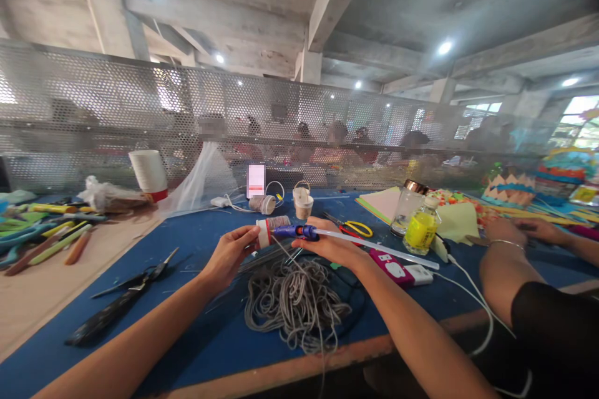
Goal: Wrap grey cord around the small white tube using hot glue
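My left hand [231,255] pinches a paper cup [263,234] lying sideways, with grey cord wrapped round part of it. In my right hand [330,243] is a blue hot glue gun [294,232], its nozzle close to the cup. A long clear glue stick [379,247] sticks out of the gun's back end. Below both hands lies a loose heap of grey cord [299,299], and one strand runs up to the cup. Beyond them stand a small cord-covered basket [303,201] with a handle and a cord-wrapped cup [262,204] on its side.
Black scissors [126,299] lie at left, near a pile of tools [51,237] and stacked paper cups [148,174]. To the right are yellow-handled scissors [358,229], a glass jar [406,206], a yellow bottle [422,224] and a power bank [393,267]. A co-worker's arm [503,262] rests at far right.
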Tool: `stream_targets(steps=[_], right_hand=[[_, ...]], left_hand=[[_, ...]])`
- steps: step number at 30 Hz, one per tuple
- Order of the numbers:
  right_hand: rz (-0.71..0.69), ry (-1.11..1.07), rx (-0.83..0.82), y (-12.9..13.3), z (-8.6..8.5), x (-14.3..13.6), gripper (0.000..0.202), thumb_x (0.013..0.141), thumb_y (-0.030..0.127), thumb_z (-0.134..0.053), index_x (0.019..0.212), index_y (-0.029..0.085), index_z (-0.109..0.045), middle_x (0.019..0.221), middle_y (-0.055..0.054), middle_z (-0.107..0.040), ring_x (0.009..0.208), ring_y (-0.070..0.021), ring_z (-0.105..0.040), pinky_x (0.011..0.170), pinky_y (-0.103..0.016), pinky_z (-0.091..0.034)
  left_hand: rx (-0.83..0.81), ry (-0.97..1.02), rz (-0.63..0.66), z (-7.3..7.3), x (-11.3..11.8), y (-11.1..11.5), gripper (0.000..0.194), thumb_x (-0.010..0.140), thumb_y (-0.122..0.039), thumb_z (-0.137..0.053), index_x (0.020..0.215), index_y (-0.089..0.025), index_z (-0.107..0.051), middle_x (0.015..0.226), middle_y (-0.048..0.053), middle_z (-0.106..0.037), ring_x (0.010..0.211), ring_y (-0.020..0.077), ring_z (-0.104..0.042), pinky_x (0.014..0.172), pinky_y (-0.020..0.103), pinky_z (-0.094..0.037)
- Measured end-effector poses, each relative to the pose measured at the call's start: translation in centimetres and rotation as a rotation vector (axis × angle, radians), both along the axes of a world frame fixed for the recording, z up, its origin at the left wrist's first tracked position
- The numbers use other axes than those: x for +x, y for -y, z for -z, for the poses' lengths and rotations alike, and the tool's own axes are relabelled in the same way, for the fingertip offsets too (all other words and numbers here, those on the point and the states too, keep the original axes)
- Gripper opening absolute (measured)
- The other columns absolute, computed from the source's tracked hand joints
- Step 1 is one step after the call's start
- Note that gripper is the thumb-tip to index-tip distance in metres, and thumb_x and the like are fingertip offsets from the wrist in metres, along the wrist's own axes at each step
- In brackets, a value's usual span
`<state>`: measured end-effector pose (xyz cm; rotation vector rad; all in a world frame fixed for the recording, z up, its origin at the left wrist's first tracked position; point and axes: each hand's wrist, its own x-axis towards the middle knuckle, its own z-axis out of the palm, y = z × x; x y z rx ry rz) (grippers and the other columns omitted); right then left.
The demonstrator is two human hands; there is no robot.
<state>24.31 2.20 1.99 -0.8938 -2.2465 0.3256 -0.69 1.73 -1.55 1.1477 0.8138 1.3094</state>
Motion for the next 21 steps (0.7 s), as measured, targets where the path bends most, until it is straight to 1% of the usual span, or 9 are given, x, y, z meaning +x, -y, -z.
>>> stream_targets(steps=[3,6,10,15,21], right_hand=[[-0.011,-0.008,0.0,-0.04,0.0,0.01,0.035,0.082,0.05,-0.062,0.071,0.017,-0.055,0.075,0.002,-0.053,0.066,-0.0105,-0.048,0.061,-0.022,-0.033],[-0.02,-0.006,0.004,-0.02,-0.1,-0.02,0.035,0.082,0.05,-0.063,0.07,0.017,-0.056,0.075,0.002,-0.053,0.066,-0.0105,-0.048,0.061,-0.022,-0.033],[0.004,0.011,-0.009,0.04,-0.19,-0.04,0.037,0.079,0.052,-0.064,0.07,0.017,-0.057,0.075,0.002,-0.054,0.066,-0.0111,-0.049,0.061,-0.022,-0.033],[-0.003,0.026,-0.023,0.05,-0.24,0.0,0.037,0.08,0.054,-0.063,0.075,0.018,-0.06,0.079,0.001,-0.059,0.069,-0.012,-0.051,0.064,-0.023,-0.035],[-0.003,0.016,-0.032,0.25,-0.46,0.0,0.037,0.078,0.054,-0.064,0.073,0.018,-0.059,0.077,0.001,-0.057,0.068,-0.0121,-0.051,0.062,-0.022,-0.034]], left_hand=[[-0.007,0.002,-0.014,-0.04,0.06,-0.02,0.032,0.072,-0.041,-0.074,0.09,-0.015,-0.074,0.081,0.007,-0.071,0.074,0.0195,-0.063,0.078,0.033,-0.048],[-0.009,0.007,-0.011,-0.1,0.12,0.0,0.032,0.072,-0.041,-0.074,0.091,-0.015,-0.074,0.083,0.008,-0.072,0.075,0.0194,-0.063,0.079,0.033,-0.048],[-0.015,0.01,-0.022,-0.17,0.15,0.06,0.032,0.07,-0.041,-0.075,0.09,-0.016,-0.074,0.084,0.008,-0.073,0.076,0.0195,-0.064,0.078,0.032,-0.049],[-0.022,0.02,-0.024,-0.14,0.14,0.06,0.032,0.068,-0.042,-0.077,0.088,-0.017,-0.074,0.084,0.008,-0.073,0.076,0.0196,-0.065,0.077,0.032,-0.049],[-0.012,0.011,-0.014,-0.08,0.06,-0.03,0.03,0.073,-0.041,-0.073,0.09,-0.016,-0.074,0.084,0.007,-0.073,0.075,0.0183,-0.064,0.078,0.031,-0.048]])
